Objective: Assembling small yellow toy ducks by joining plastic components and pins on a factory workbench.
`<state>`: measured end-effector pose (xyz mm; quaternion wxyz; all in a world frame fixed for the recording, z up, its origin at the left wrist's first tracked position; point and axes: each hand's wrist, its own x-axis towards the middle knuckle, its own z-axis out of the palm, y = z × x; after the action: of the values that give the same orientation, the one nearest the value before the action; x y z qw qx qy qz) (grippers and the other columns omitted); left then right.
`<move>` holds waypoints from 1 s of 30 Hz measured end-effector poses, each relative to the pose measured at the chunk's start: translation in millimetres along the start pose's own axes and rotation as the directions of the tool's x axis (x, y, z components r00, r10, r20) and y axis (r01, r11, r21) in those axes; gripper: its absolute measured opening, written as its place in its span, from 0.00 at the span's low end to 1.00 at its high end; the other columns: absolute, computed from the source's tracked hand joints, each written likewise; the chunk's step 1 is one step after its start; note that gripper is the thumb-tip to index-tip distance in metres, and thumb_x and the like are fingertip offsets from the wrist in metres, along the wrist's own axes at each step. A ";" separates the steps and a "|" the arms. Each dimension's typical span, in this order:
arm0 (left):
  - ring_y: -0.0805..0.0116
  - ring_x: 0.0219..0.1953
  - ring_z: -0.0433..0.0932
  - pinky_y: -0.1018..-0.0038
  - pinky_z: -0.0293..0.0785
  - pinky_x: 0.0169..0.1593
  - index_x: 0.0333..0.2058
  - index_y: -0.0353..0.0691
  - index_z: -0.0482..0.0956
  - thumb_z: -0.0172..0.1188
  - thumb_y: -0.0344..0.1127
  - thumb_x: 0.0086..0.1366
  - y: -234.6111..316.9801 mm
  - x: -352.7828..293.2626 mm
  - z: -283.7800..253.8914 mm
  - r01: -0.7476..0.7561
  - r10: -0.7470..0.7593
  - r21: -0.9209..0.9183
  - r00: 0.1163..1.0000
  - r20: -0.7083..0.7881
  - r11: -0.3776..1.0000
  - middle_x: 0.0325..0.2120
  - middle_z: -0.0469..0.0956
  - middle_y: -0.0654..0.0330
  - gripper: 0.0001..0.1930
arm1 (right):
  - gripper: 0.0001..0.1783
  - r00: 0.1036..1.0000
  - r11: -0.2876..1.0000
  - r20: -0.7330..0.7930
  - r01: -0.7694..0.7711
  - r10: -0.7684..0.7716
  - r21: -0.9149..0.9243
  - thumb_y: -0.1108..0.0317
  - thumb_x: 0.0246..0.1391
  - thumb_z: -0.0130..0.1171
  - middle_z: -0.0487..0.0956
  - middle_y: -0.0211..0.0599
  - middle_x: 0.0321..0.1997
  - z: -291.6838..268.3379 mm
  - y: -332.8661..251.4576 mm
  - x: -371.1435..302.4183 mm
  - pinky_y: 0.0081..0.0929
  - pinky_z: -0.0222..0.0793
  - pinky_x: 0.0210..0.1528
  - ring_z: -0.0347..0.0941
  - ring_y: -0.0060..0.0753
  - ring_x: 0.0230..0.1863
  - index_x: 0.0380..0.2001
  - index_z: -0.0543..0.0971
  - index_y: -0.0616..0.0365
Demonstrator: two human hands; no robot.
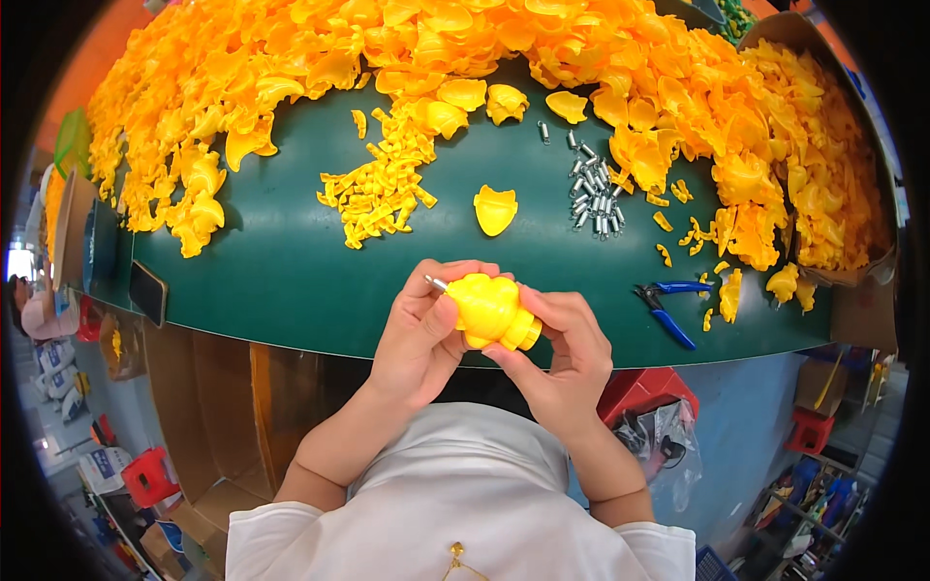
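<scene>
Near the front edge of the green table, I hold a rounded, ribbed yellow plastic part (487, 308) in both hands. My left hand (412, 344) closes on its left side, and a thin silvery metal piece (435, 282) sticks out there by the fingers; its other end is hidden. On the stepped, narrower end, my right hand (570, 353) grips with thumb and fingers. Just beyond my hands lies a loose yellow shell piece (496, 211). Farther off to the left is a pile of small yellow clips (385, 184). To the right sit several small metal springs (595, 194).
Yellow-orange shell pieces (387, 44) heap along the table's far side. Blue-handled cutting pliers (673, 308) lie at right among yellow scraps. A dark phone (148, 291) rests at the left edge. Below stand a cardboard box (208, 397) and a red stool (647, 392).
</scene>
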<state>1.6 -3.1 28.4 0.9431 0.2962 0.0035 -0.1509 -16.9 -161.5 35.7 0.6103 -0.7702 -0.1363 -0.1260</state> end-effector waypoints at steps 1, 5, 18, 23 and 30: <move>0.59 0.57 0.71 0.63 0.75 0.56 0.49 0.41 0.72 0.60 0.40 0.65 -0.7 -1.4 -3.7 -0.025 0.025 0.009 0.999 0.033 1.000 0.52 0.72 0.56 0.16 | 0.33 1.000 1.000 -0.002 -0.003 0.003 0.001 0.78 0.39 0.73 0.74 0.40 0.47 1.5 -1.0 -1.0 0.27 0.75 0.51 0.74 0.33 0.48 0.52 0.74 0.64; 0.59 0.57 0.71 0.65 0.75 0.56 0.48 0.42 0.72 0.62 0.41 0.64 -0.7 -4.9 -4.4 -0.033 0.033 0.010 0.999 -0.012 0.999 0.52 0.72 0.55 0.17 | 0.31 1.000 1.000 0.008 -0.013 0.013 -0.001 0.78 0.40 0.73 0.76 0.41 0.45 0.6 -5.7 -0.6 0.25 0.76 0.48 0.76 0.31 0.45 0.51 0.75 0.65; 0.54 0.52 0.77 0.60 0.75 0.55 0.53 0.32 0.74 0.78 0.38 0.43 4.2 -8.5 -18.1 -0.120 0.109 0.387 0.993 0.050 0.914 0.47 0.78 0.46 0.37 | 0.21 0.981 0.811 0.078 -0.192 0.180 0.553 0.79 0.47 0.67 0.75 0.45 0.48 -2.1 -4.5 -4.8 0.28 0.70 0.54 0.73 0.34 0.51 0.44 0.72 0.63; 0.64 0.45 0.80 0.70 0.76 0.52 0.50 0.27 0.76 0.79 0.30 0.39 22.4 -4.7 -28.8 -0.201 0.097 0.720 0.978 0.183 0.664 0.43 0.81 0.51 0.36 | 0.47 0.955 0.911 0.238 -0.250 0.177 0.329 0.61 0.40 0.76 0.67 0.40 0.60 -4.5 -6.6 6.1 0.34 0.64 0.60 0.66 0.38 0.59 0.62 0.63 0.57; 0.66 0.45 0.77 0.71 0.74 0.51 0.45 0.34 0.72 0.58 0.47 0.67 -23.0 -7.0 12.7 -0.178 0.182 0.259 0.983 0.010 0.949 0.43 0.77 0.54 0.20 | 0.35 0.980 0.985 -0.112 0.169 -0.166 0.018 0.65 0.40 0.74 0.74 0.45 0.49 9.4 2.7 1.4 0.33 0.71 0.48 0.73 0.44 0.47 0.52 0.71 0.59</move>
<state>-12.8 -26.2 26.7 0.9062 0.4167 -0.0369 -0.0615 -14.3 -152.8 31.6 0.6147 -0.7393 -0.1684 -0.2173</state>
